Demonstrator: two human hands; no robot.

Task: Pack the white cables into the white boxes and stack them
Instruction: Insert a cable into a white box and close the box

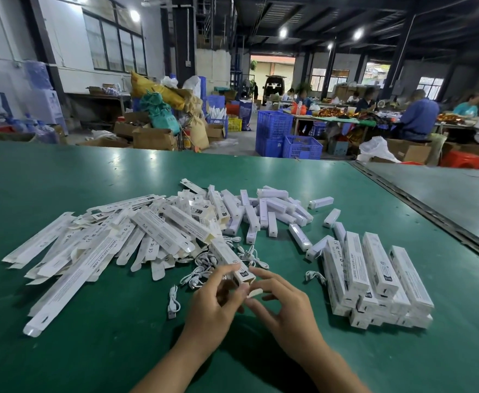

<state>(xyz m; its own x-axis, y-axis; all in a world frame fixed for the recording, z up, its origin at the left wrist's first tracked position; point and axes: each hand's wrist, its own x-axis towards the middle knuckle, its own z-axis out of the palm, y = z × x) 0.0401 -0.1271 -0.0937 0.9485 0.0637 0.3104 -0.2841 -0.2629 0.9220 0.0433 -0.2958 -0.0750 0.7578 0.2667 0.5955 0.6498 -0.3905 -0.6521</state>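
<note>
A long white box (228, 256) lies slanted in front of me, its near end open. My left hand (214, 304) holds that near end between thumb and fingers. My right hand (285, 304) pinches the end flap (255, 293) of the same box. Loose coiled white cables (201, 275) lie just behind my hands, and one more cable (173, 302) lies to the left. A stack of packed white boxes (374, 276) stands at the right. Flat unfolded boxes (90, 251) are heaped at the left.
Several small white rectangular units (263, 211) lie scattered at the middle back of the green table (90, 350). A metal seam (431, 211) separates it from a second table at the right. Beyond are blue crates, cardboard boxes and people seated at other tables.
</note>
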